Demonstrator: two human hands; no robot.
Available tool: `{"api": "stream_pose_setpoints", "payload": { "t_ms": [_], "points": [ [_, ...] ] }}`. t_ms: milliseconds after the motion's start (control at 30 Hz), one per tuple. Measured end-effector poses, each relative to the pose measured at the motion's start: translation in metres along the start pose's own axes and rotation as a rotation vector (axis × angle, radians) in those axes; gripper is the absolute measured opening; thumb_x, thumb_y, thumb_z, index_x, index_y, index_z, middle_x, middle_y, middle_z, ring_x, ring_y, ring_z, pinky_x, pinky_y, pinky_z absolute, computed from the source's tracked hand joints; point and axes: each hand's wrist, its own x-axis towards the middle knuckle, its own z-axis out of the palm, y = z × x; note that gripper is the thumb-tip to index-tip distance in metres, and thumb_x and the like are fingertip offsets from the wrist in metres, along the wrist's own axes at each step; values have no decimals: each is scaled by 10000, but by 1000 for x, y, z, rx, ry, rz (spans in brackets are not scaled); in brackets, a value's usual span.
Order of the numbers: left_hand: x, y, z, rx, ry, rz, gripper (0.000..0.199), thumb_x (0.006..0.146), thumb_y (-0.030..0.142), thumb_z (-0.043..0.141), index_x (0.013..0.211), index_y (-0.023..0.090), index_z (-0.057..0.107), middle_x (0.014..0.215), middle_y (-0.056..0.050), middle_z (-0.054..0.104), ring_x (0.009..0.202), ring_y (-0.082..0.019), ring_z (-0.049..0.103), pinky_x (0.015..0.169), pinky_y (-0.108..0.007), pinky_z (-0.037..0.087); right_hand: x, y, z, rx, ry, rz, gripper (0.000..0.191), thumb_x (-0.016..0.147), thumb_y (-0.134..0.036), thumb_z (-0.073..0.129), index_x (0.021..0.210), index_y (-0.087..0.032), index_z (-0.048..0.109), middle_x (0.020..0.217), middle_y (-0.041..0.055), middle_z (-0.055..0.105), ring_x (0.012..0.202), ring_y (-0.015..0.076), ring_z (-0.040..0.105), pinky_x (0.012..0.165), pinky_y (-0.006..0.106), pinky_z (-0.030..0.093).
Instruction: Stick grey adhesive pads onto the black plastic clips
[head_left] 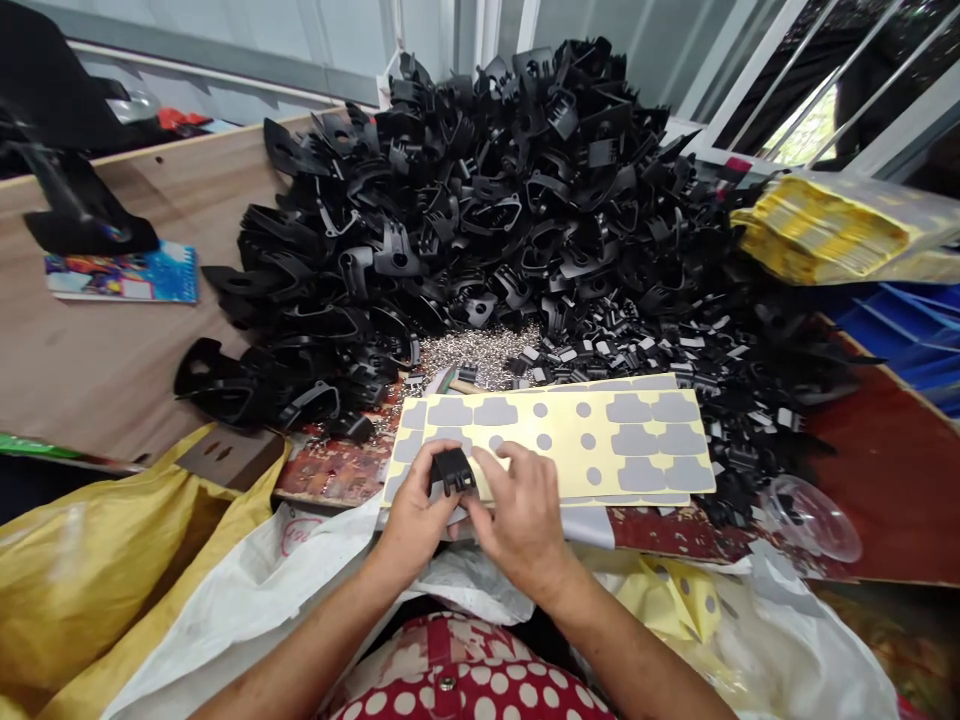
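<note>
In the head view, my left hand (414, 505) grips a small black plastic part (452, 470) with a toothed, clip-like edge, thumb in front and fingers around its left side. My right hand (525, 505) is at the right side of the same part, its thumb against the lower edge and its index finger bent above. The fingertips under the part are partly hidden. Right behind both hands lies a yellow backing sheet (562, 455) with grey stickers, some round and some wide and notched. More sheets show beneath it.
Behind the sheets rises a large heap of black plastic pieces (480, 210). Small metal bits (487, 355) and small black parts (622, 340) lie before it. A clear round lid (811, 518) and bundled yellow sheets (832, 225) are at right; a yellow sack (97, 560) is at left.
</note>
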Motion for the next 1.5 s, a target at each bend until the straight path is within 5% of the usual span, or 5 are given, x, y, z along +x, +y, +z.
{"api": "stream_pose_setpoints", "payload": {
  "t_ms": [267,600,833,1167,1500],
  "points": [
    [-44,-19,-85,1153,-457,450,690,843,10,411,1412,349,608,989,-76,685,829,-230,688,750,-347,585,69,6,-4,402,-427,44,125,910,-165,681,1002,-236,729,918,11,721,812,171,658,759,296,492],
    [-57,-10,-107,1084,-40,616,344,969,138,528,1281,247,622,1006,-56,718,871,-200,723,779,-284,591,145,-80,109,58,-509,-185,375,915,-314,732,1251,-188,623,1119,119,724,1071,287,638,889,403,511],
    [-5,32,-107,1148,328,865,756,926,108,604,1602,261,302,1501,-190,489,1366,-352,522,1109,-533,470,132,-51,30,432,-335,-211,314,891,-239,716,1175,-224,584,1058,38,699,998,219,637,898,345,504],
    [71,51,-55,106,19,-18,534,832,220,630,1351,314,544,1087,-45,642,830,-198,668,610,-315,627,30,7,4,468,-204,163,180,953,-104,529,1040,-221,635,1031,57,656,932,196,636,840,327,521],
    [145,32,-8,-184,-236,-228,455,699,5,732,1091,226,661,796,-2,575,588,-114,560,489,-229,574,25,17,26,518,-264,283,214,880,-45,568,975,-200,681,1250,108,688,1202,276,586,1064,488,445]
  ]
}}
